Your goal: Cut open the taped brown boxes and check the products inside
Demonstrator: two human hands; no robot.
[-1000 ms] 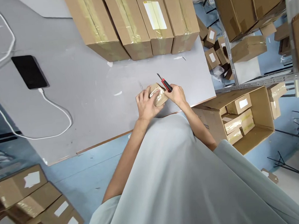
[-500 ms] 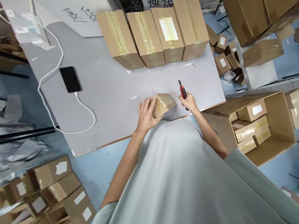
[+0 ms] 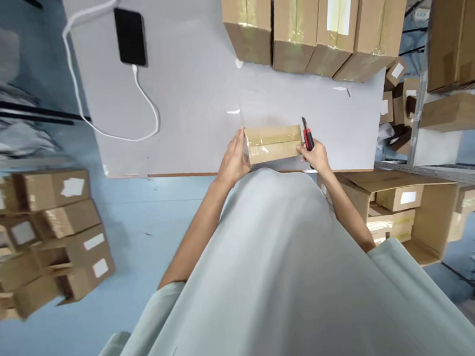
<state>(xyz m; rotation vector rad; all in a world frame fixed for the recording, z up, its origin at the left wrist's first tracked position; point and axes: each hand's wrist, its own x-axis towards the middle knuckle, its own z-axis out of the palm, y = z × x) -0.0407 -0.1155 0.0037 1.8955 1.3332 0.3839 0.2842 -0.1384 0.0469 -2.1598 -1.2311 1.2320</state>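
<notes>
A small taped cardboard box lies near the front edge of the grey table, its long side across my body. My left hand grips the box's left end. At the other end, my right hand is closed round a red and black box cutter, its tip pointing away from me. The right thumb is close to the box's right end. Clear tape runs along the top of the box.
Several taped boxes stand in a row at the back of the table. A phone on a white cable lies at the left. An open carton holding boxes is at the right, and more boxes are stacked at lower left.
The small box has turned to lie flat, its taped side up. My right hand with the cutter has come close to the box's right end. The camera view has shifted.
</notes>
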